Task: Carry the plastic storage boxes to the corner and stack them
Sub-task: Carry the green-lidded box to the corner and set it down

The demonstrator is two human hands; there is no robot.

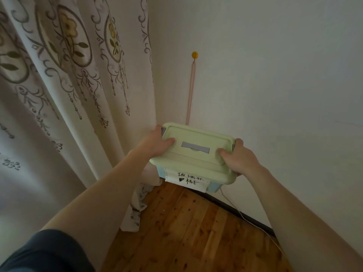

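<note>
A plastic storage box (196, 160) with a pale green lid, a grey handle strip and light blue walls hangs in the air in front of the room corner. A white paper label with handwritten characters covers its front wall. My left hand (156, 141) grips the box's left end, thumb lying on the lid. My right hand (238, 157) grips the right end, thumb on the lid too. The box's underside and what lies directly below it are hidden.
A patterned curtain (68, 95) hangs on the left down to the wooden floor (186, 232). The white wall (275, 85) on the right carries a yellow smiley hook (194, 54) with a pink cord. A thin white cable (251, 222) runs along the dark skirting.
</note>
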